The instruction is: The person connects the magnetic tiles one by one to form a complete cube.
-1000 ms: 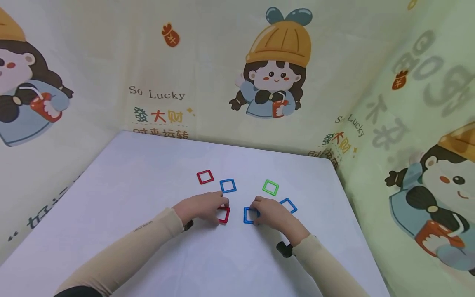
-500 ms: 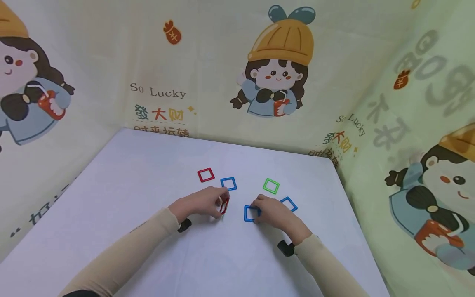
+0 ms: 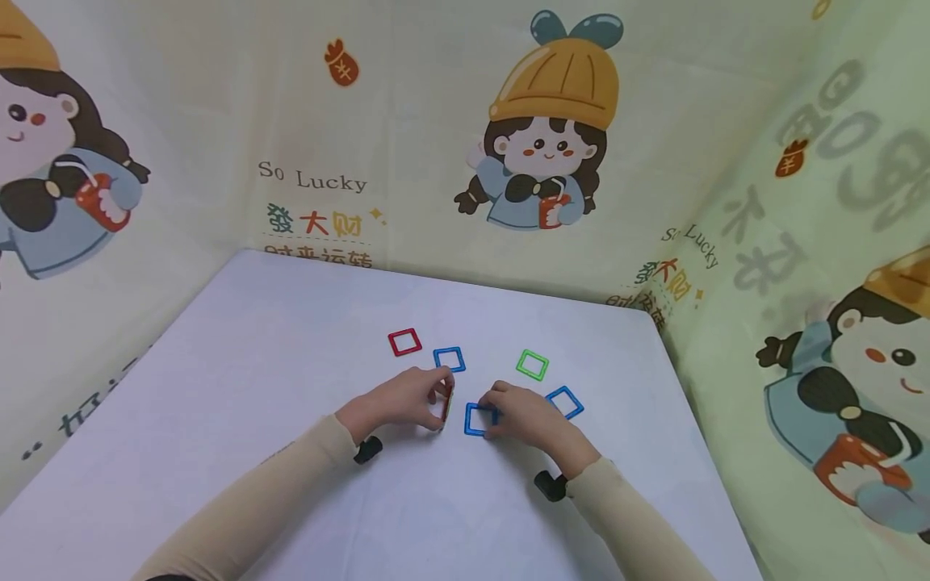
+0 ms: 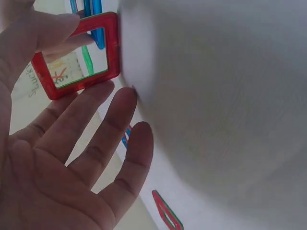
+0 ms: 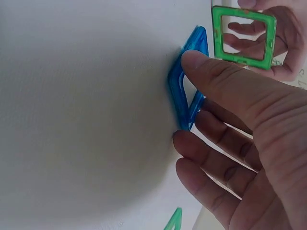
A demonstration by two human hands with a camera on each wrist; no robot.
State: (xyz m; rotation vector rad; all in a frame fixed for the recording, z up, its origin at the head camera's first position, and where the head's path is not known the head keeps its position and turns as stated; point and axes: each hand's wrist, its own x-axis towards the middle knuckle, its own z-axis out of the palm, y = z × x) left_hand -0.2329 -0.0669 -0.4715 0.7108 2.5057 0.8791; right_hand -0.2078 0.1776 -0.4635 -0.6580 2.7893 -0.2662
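Thumb and fingers of my left hand [image 3: 400, 399] pinch a red square magnetic tile [image 4: 112, 45], a hollow frame, held on edge at the tabletop. Its opposite face shows as a green square [image 5: 217, 36] in the right wrist view. My right hand [image 3: 534, 421] grips the right side of a blue square magnetic tile [image 3: 468, 420], the thumb on top, the tile lying nearly flat. A small gap separates the two tiles in the head view. The remaining fingers of both hands are loosely spread.
Beyond the hands lie another red tile [image 3: 391, 342], a blue tile [image 3: 437, 359] and a green tile [image 3: 522, 361]. One more blue tile [image 3: 574, 399] is just right of my right hand. Printed cloth [image 3: 421, 161] hangs around the white table [image 3: 291, 323].
My left hand has tipped the red tile from lying flat to standing on edge. My right hand has slid the blue tile a little left, closer to it.
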